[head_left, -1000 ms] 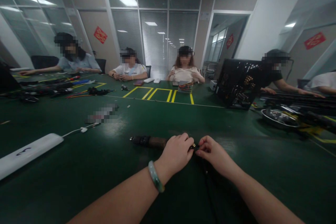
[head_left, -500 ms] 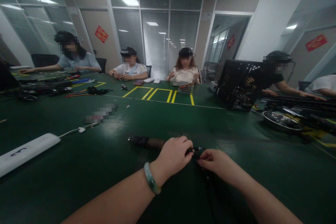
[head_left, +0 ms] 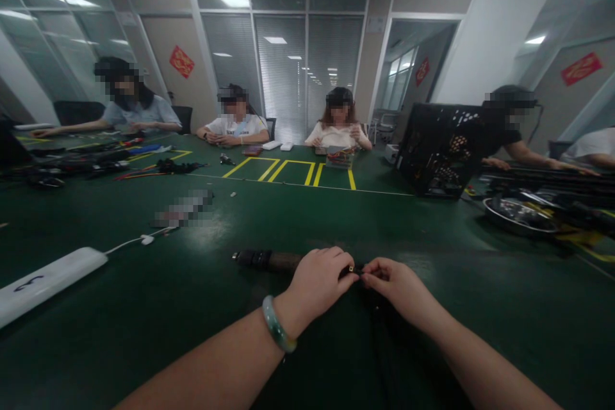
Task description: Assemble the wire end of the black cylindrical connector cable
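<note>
A dark cylindrical tool that looks like an electric screwdriver point(head_left: 264, 261) lies on the green table, its metal tip to the left and its grip brownish. My left hand point(head_left: 319, 282), with a green bangle on the wrist, is closed over the tool's right end and hides it. A small gold-coloured piece point(head_left: 352, 268) shows at those fingertips. Close by, my right hand point(head_left: 396, 285) pinches the end of a black cable point(head_left: 377, 309), which trails down toward me. The fingertips of both hands nearly meet. Whether the cable is joined to the tool is hidden.
A white power strip point(head_left: 52, 285) lies at the left, its cord running to a blurred object point(head_left: 185, 208). Toward the right stand a black computer case point(head_left: 435, 150) and a metal bowl point(head_left: 521, 214) of small parts. Several people sit around the table; cables point(head_left: 180, 166) lie far left.
My right hand has moved slightly up and left, bringing its fingertips against the left hand's. The screwdriver has hardly moved. The view has shifted a little.
</note>
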A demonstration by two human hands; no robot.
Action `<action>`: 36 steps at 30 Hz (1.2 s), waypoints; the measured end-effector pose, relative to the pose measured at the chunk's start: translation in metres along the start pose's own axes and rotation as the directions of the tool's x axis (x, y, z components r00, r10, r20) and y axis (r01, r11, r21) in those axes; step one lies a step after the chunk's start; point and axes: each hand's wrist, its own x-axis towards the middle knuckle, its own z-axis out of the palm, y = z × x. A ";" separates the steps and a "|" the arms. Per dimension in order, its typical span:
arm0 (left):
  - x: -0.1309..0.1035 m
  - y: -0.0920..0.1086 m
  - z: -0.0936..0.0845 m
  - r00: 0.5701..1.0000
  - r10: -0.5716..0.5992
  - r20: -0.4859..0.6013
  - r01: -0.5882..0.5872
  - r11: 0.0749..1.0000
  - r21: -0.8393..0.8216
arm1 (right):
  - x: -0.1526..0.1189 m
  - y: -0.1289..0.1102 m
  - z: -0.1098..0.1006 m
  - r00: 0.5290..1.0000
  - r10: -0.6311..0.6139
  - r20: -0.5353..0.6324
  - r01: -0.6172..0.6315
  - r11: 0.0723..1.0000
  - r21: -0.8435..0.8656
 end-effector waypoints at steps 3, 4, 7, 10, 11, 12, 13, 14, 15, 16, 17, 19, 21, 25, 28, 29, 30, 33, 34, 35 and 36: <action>0.000 0.000 -0.001 1.000 0.002 0.003 -0.002 1.000 -0.010 | 0.001 0.001 0.000 1.000 0.018 0.007 -0.018 1.000 0.010; 0.000 0.000 -0.002 1.000 0.003 0.002 -0.003 1.000 -0.010 | 0.001 0.002 0.000 1.000 0.028 0.000 -0.028 1.000 -0.002; 0.000 -0.001 -0.002 1.000 0.013 0.008 -0.013 1.000 -0.008 | 0.001 0.003 -0.002 0.998 0.050 -0.026 -0.051 0.997 -0.056; 0.000 -0.002 -0.002 0.999 0.034 0.005 -0.034 0.999 -0.018 | 0.000 0.004 -0.004 0.998 0.054 -0.037 -0.058 0.990 -0.131; 0.000 -0.003 -0.002 0.999 0.041 0.002 -0.041 0.999 -0.021 | -0.001 0.004 -0.005 0.998 0.053 -0.034 -0.058 0.986 -0.154; 0.000 -0.003 -0.001 0.999 0.047 -0.001 -0.047 0.999 -0.021 | -0.001 0.004 -0.005 0.998 0.052 -0.029 -0.056 0.984 -0.170; 0.000 -0.004 -0.001 0.999 0.051 -0.002 -0.051 0.998 -0.020 | -0.001 0.004 -0.005 0.999 0.051 -0.020 -0.054 0.982 -0.181; 0.000 -0.005 0.000 0.998 0.057 0.000 -0.057 0.998 -0.017 | -0.001 0.004 -0.004 0.999 0.049 -0.010 -0.050 0.981 -0.189; -0.001 -0.005 0.000 0.998 0.064 0.003 -0.064 0.998 -0.015 | -0.002 0.004 -0.003 0.999 0.047 0.000 -0.046 0.980 -0.195; -0.001 -0.006 0.000 0.997 0.072 0.007 -0.072 0.997 -0.013 | -0.001 0.004 -0.002 0.999 0.041 0.007 -0.039 0.979 -0.199; -0.001 -0.006 0.001 0.997 0.080 0.010 -0.080 0.997 -0.010 | -0.001 0.005 -0.001 0.999 0.033 0.010 -0.031 0.979 -0.202; -0.001 -0.006 0.001 0.995 0.097 0.013 -0.097 0.995 -0.006 | -0.001 0.005 0.000 1.000 0.020 0.007 -0.018 0.980 -0.199; -0.001 -0.006 0.001 0.993 0.117 0.014 -0.117 0.993 0.001 | -0.001 0.004 0.000 1.000 0.023 0.007 -0.021 0.982 -0.187; -0.001 -0.003 0.002 0.990 0.140 0.013 -0.140 0.990 0.010 | -0.002 0.002 -0.004 0.999 0.042 0.015 -0.039 0.985 -0.169; -0.001 -0.002 0.002 0.993 0.121 0.010 -0.121 0.993 -0.011 | -0.002 0.000 -0.005 0.998 0.050 0.029 -0.045 0.988 -0.149; -0.001 -0.001 0.002 0.994 0.113 0.008 -0.113 0.993 -0.017 | -0.002 -0.001 -0.005 0.998 0.054 0.035 -0.049 0.989 -0.142; -0.001 -0.001 0.001 0.994 0.107 0.008 -0.107 0.994 -0.021 | -0.002 -0.001 -0.005 0.997 0.059 0.040 -0.053 0.990 -0.134; -0.001 0.000 0.001 0.996 0.091 0.014 -0.091 0.996 -0.020 | -0.001 0.001 -0.007 0.996 0.078 0.053 -0.072 0.992 -0.107; -0.002 0.000 0.001 0.996 0.087 0.015 -0.086 0.996 -0.021 | -0.001 0.001 -0.007 0.995 0.087 0.053 -0.082 0.991 -0.102; -0.002 0.000 0.001 0.996 0.082 0.015 -0.082 0.996 -0.023 | -0.001 0.002 -0.008 0.994 0.096 0.052 -0.091 0.991 -0.100; -0.002 0.000 0.000 0.997 0.079 0.015 -0.079 0.997 -0.025 | -0.001 0.003 -0.009 0.993 0.104 0.050 -0.098 0.990 -0.100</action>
